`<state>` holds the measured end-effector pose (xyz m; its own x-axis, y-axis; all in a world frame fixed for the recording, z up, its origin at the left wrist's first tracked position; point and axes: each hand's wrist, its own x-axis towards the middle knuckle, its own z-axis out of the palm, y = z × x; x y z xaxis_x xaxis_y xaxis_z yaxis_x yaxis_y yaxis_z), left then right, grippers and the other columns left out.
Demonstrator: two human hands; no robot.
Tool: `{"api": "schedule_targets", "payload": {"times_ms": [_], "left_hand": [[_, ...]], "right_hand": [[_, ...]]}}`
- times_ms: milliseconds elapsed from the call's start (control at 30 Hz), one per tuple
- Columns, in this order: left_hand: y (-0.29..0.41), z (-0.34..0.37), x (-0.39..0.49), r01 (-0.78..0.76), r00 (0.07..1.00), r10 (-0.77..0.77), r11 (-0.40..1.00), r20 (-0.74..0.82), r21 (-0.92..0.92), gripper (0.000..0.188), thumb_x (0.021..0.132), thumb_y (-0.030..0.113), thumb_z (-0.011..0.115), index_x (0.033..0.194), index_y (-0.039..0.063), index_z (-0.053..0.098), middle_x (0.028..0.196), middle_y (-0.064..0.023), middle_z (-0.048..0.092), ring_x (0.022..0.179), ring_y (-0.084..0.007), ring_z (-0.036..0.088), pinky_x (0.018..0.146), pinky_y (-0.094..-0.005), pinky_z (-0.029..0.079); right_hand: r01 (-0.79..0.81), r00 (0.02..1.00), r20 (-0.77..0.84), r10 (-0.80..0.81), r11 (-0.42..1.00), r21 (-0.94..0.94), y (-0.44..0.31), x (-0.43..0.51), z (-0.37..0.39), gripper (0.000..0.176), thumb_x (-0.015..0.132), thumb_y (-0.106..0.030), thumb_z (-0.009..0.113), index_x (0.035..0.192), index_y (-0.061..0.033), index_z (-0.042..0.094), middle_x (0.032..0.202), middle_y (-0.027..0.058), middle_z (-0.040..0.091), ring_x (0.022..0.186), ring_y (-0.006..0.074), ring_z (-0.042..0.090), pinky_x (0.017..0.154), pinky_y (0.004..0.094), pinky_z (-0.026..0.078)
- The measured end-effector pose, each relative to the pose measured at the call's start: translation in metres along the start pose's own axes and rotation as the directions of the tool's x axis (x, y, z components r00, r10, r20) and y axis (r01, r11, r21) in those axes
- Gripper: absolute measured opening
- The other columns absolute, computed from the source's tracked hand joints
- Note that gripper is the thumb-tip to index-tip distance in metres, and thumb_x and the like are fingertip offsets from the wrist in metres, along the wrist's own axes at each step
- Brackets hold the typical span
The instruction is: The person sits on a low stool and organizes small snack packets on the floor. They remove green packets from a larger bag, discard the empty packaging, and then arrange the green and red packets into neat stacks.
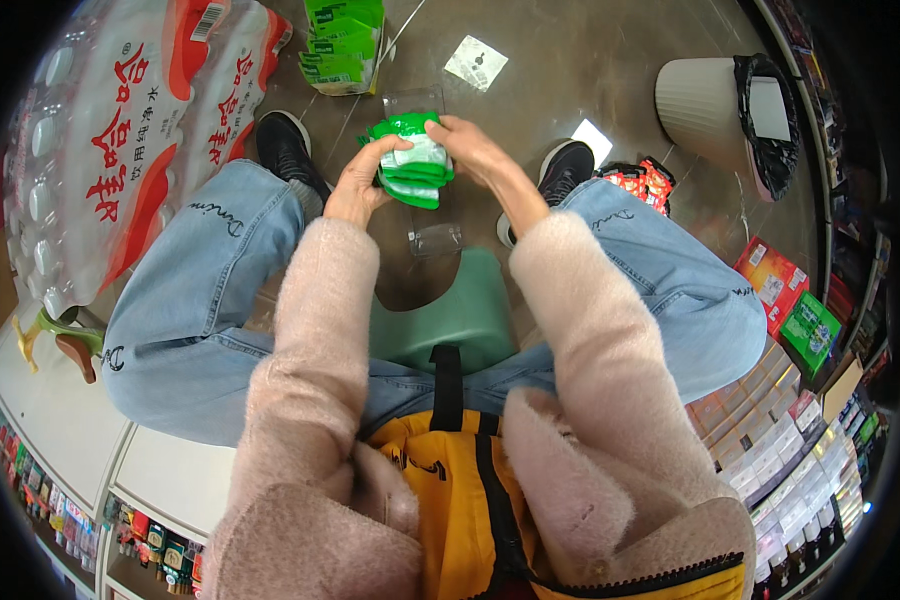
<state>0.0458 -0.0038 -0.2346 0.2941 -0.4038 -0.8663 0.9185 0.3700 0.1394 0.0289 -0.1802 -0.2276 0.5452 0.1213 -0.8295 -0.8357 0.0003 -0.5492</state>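
A small stack of green-and-white plastic packets (414, 166) is held between my two hands above the floor. My left hand (361, 174) grips its left side, thumb on top. On the upper right edge, my right hand (471, 150) pinches the packets between thumb and fingers. Beneath them a clear plastic tray (435, 240) lies on the floor, its middle hidden by the packets. Beyond my left hand stands an opened display box (343, 52) filled with similar green packets.
Shrink-wrapped water bottles (142, 127) stand at the left. A white bin (697, 105) with a black liner is at the right. Red packets (640, 184) lie by my right shoe. Between my legs is a green plastic stool (450, 322). A white card (476, 63) lies ahead.
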Motion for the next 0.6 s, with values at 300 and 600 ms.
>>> {"api": "schedule_targets", "payload": {"times_ms": [300, 600], "left_hand": [[-0.040, 0.033, -0.017, 0.210, 0.894, 0.406, -0.001, -0.192, 0.978, 0.090, 0.058, 0.035, 0.081, 0.125, -0.011, 0.042, 0.118, -0.0282, 0.060, 0.110, -0.0367, 0.061, 0.093, -0.0381, 0.049], [-0.081, 0.055, 0.021, 0.212, 0.976, 0.093, -0.606, -0.197, 0.767, 0.076, 0.088, 0.059, 0.032, 0.130, 0.001, 0.055, 0.138, -0.0256, 0.046, 0.123, -0.0418, 0.045, 0.097, -0.0516, 0.034]], "right_hand": [[-0.114, 0.990, 0.083, 0.113, 0.300, 0.947, 0.125, -0.039, 0.066, 0.042, 0.105, -0.030, 0.032, 0.134, -0.0021, 0.042, 0.130, 0.0162, 0.053, 0.119, 0.0301, 0.053, 0.103, 0.0478, 0.043], [-0.297, 0.943, 0.172, 0.284, 0.491, 0.819, 0.167, -0.034, 0.054, 0.036, 0.103, -0.023, 0.032, 0.123, -0.0022, 0.052, 0.116, 0.0185, 0.061, 0.108, 0.0354, 0.060, 0.084, 0.0568, 0.056]]}}
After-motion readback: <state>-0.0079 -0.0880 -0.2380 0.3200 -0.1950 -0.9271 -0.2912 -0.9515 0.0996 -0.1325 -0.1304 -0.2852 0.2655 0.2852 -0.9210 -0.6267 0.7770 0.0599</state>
